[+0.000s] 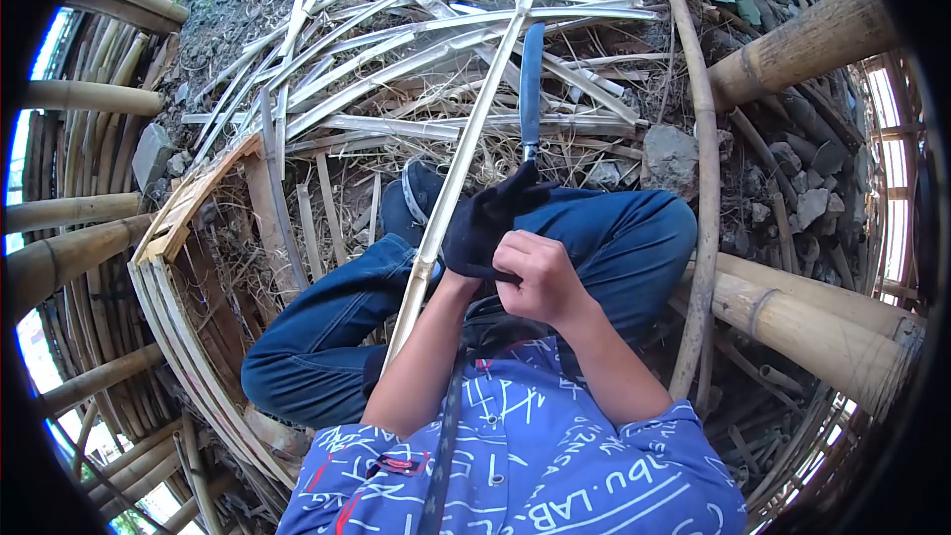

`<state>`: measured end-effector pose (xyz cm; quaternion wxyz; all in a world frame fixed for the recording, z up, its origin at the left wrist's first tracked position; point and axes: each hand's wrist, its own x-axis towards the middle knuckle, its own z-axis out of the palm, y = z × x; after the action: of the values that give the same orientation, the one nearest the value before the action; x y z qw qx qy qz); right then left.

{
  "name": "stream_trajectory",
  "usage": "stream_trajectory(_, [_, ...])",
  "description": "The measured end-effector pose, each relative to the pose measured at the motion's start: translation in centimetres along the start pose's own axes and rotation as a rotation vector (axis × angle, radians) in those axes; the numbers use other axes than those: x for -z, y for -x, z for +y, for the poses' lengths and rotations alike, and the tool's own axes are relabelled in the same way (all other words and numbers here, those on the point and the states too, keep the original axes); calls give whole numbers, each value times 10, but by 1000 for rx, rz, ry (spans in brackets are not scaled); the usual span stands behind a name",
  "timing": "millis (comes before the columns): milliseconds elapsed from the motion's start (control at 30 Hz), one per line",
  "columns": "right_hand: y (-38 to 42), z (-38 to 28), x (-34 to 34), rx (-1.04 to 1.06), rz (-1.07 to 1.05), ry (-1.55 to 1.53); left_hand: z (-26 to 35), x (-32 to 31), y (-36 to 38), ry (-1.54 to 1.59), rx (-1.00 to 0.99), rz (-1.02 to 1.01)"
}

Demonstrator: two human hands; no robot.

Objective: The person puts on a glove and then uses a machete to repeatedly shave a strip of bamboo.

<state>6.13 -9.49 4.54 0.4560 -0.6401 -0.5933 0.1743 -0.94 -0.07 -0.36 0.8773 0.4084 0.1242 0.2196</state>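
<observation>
A dark glove (487, 220) covers my left hand (475, 238), which lies over my crossed legs. My bare right hand (536, 275) is closed on the cuff of that glove at the wrist. Just beyond the gloved fingers, a knife (531, 89) points away from me. Its dark handle merges with the glove, so whether the fingers grip it is unclear, and their pose is hard to make out. A long pale bamboo strip (461, 163) slants past the left side of the glove, its near end running under my left forearm.
Many split strips (396, 45) lie crossed on the ground ahead. A slatted bamboo piece (183, 337) curves at the left. Thick poles (812, 45) and a thin bent pole (704, 159) stand at the right, near rocks (671, 159). A shoe (421, 196) shows beside the strip.
</observation>
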Motion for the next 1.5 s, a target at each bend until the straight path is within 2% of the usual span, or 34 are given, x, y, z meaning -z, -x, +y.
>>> stream_trajectory(67, [0, -2, 1, -28, 6, 3, -5, 11, 3, 54, 20, -48])
stream_trajectory(133, [-1, -6, -1, -75, 125, 65, -13, 15, 7, 108, 42, -96])
stream_trajectory(200, [2, -5, -8, -149, 201, 163, -19, 1, 3, 308, -9, 108])
stream_trajectory(233, [5, -3, -10, -226, 274, 260, -19, 1, 3, 312, -9, 105])
stream_trajectory(300, [13, 2, -11, -255, 266, 209, -18, 5, 3, 308, 96, 88])
stream_trajectory(333, [16, 5, -9, -330, 160, 229, -15, 11, 2, 392, 207, 10])
stream_trajectory(367, [19, 6, -8, -407, 54, 245, -10, 7, 5, 390, 208, 12])
stream_trajectory(433, [17, 12, -1, -373, 117, 265, 3, -7, 13, 500, 253, 88])
stream_trajectory(467, [16, 14, 1, -338, 176, 286, 4, -8, 17, 499, 256, 88])
stream_trajectory(567, [18, 11, 5, -312, 249, 233, 8, -11, 21, 170, 265, 226])
stream_trajectory(600, [23, 14, 8, -344, 150, 264, 11, -14, 18, 171, 265, 225])
stream_trajectory(633, [24, 14, 13, -345, 150, 265, 14, -17, 13, 140, 193, 186])
stream_trajectory(700, [14, 4, 27, -559, -19, -178, 17, -12, 1, 32, 65, 97])
stream_trajectory(733, [24, 17, 31, -627, -96, -503, 23, -9, 6, 408, 86, 121])
stream_trajectory(767, [27, 22, 34, -669, -6, -778, 43, -19, 6, 786, 102, 138])
stream_trajectory(833, [28, 37, 32, -815, 141, -697, 48, -28, 6, 678, 115, 75])
stream_trajectory(900, [22, 35, 21, -874, 132, -695, 43, -29, 11, 568, 133, 20])
stream_trajectory(967, [17, 22, 5, -699, 285, -594, 34, -29, 9, 859, 375, -174])
stream_trajectory(1000, [21, 27, 3, -673, 265, -477, 37, -43, 5, 810, 319, -85])
stream_trajectory(1033, [26, 31, 3, -670, 265, -480, 37, -39, 3, 807, 318, -86])
stream_trajectory(1100, [32, 34, 4, -533, 54, -18, 34, -31, -1, 605, 335, -44])
stream_trajectory(1233, [25, 27, 0, -397, 179, -181, 34, -27, 4, 531, 388, -5])
stream_trajectory(1300, [19, 22, 11, -514, 16, -343, 34, -27, 7, 534, 339, -9])
stream_trajectory(1333, [20, 26, 11, -512, 15, -344, 36, -26, 7, 532, 337, -8])
stream_trajectory(1400, [25, 36, 12, -713, -101, -451, 40, -26, 8, 223, 384, 83])
stream_trajectory(1500, [25, 37, 20, -739, -130, -612, 41, -19, 7, 356, 377, 54])
